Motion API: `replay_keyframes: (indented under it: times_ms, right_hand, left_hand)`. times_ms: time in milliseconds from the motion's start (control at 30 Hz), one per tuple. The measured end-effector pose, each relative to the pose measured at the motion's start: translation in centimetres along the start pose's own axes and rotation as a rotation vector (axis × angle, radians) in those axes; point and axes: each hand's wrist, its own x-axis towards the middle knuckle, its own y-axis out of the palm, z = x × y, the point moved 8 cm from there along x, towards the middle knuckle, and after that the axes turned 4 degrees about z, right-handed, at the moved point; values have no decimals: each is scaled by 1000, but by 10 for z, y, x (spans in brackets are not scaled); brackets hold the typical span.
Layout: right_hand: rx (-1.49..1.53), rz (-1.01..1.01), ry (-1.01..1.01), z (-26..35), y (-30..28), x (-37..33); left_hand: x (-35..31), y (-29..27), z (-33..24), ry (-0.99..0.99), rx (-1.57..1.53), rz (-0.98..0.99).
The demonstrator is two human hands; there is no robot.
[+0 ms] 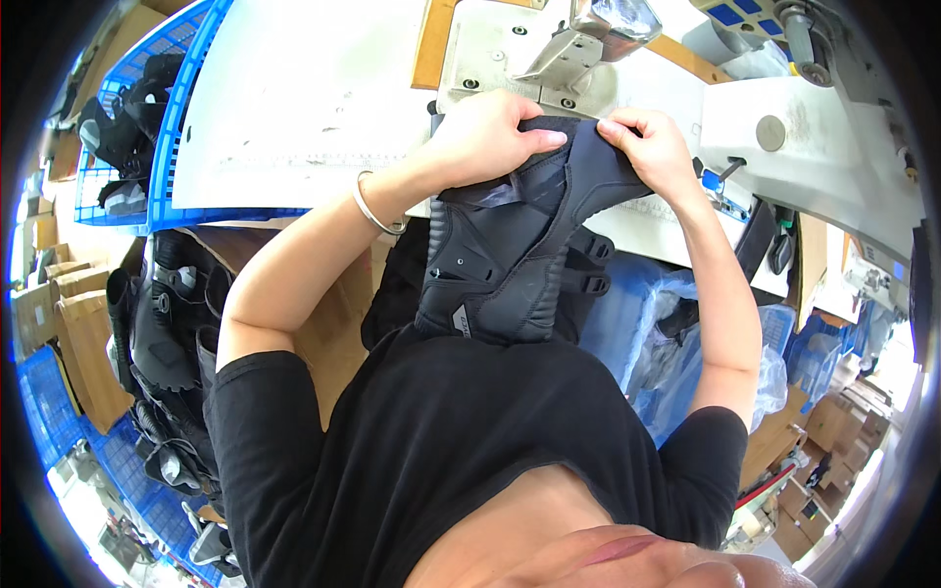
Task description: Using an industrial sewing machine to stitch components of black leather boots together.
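Observation:
A black boot upper [520, 240], with stitched panels, ribbed edges and a small grey tag near its lower end, hangs between my two hands and my chest. My left hand [495, 137] pinches its top edge between thumb and fingers. On the right part of the same edge, my right hand [652, 152] grips it the same way, thumb on the near face. The edge is spread between the hands, close to the sewing machine's bed plate [485, 64]. Black buckle straps [590, 263] show beside the upper, partly behind it.
A white worktable [294, 108] reaches to the left, beside a blue basket [162, 167] of black footwear parts. The machine body [823, 147] stands at the right. Several black boot uppers [167, 323] hang at the left; a plastic-lined blue bin [627, 304] sits below the table.

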Motion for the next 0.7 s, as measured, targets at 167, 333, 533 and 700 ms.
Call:
replay_keyframes:
  times_ms: [167, 333, 533, 700]
  right_hand:
    - [312, -24, -52, 0, -4, -12]
    - [271, -59, -55, 23, -19, -22]
    - [230, -220, -168, 49, -49, -17]
    - [188, -225, -176, 63, -71, -1]
  left_hand:
    - [0, 4, -2, -2, -138, 72]
    - [-8, -5, -15, 32, -218, 79]
    - [-3, -43, -48, 241, -210, 2]
    - [17, -67, -53, 241, -185, 101]
